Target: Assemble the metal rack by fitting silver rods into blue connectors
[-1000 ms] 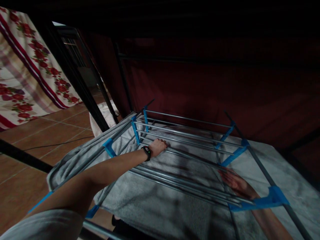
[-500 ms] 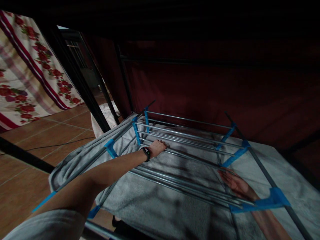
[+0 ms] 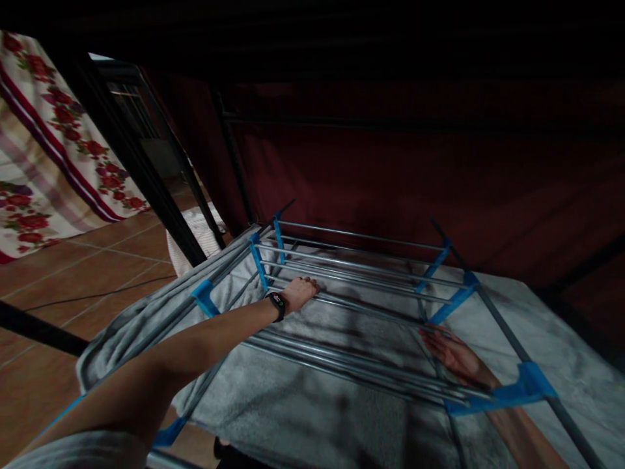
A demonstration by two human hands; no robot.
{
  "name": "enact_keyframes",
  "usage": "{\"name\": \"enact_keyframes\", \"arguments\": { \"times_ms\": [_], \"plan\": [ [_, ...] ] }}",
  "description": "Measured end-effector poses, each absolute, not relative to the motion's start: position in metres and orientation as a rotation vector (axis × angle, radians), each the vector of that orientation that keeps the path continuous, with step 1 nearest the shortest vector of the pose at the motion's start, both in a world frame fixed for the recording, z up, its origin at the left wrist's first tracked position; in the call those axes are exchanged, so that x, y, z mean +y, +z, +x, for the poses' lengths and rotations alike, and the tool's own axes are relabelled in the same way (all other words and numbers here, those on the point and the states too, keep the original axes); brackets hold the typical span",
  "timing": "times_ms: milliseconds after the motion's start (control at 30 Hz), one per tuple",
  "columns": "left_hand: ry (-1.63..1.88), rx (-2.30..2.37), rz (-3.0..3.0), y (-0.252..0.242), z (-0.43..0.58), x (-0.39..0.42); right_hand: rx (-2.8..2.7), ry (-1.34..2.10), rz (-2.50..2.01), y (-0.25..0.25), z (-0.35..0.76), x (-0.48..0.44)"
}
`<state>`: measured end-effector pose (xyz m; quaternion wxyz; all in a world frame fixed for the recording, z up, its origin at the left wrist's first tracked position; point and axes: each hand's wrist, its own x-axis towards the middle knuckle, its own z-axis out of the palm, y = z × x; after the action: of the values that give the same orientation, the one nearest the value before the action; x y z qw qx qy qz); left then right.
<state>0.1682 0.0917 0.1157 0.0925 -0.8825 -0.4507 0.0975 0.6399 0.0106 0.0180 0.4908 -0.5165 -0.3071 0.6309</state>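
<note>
A folding clothes drying rack [image 3: 336,358] with metal rods and blue plastic joints lies across the grey blanket on the bed. My left hand [image 3: 299,294], with a black watch on its wrist, is closed over a middle rod near its left end. My right hand [image 3: 454,355] reaches up from beneath the lower rods, palm partly showing. Its thumb and fingers are at the right end of that same rod; their far side is hidden. A blue joint [image 3: 525,389] sits just right of my right forearm.
Black bed posts [image 3: 141,163] stand at the left, with a dark overhead frame above. A dark red curtain [image 3: 366,176] hangs behind. Beyond the posts are a floral cloth [image 3: 63,143], a whitish striped cloth [image 3: 195,238] and a cable [image 3: 97,298] on the tiled floor [image 3: 122,260].
The view has shifted slightly, so the rack and both hands appear a little further left. Both hands keep their places on the rack.
</note>
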Motion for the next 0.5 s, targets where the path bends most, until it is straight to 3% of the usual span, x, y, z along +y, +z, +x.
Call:
{"name": "enact_keyframes", "arguments": {
  "times_ms": [300,500],
  "plan": [
    [0.316,-1.333,-2.594,0.118,0.179,0.086,-0.687,1.522,-1.175,0.017,0.639,0.015],
    [0.14,-1.133,-2.861,0.112,0.253,0.079,-0.615,1.563,-1.079,0.021,0.632,0.014]
  ]
}}
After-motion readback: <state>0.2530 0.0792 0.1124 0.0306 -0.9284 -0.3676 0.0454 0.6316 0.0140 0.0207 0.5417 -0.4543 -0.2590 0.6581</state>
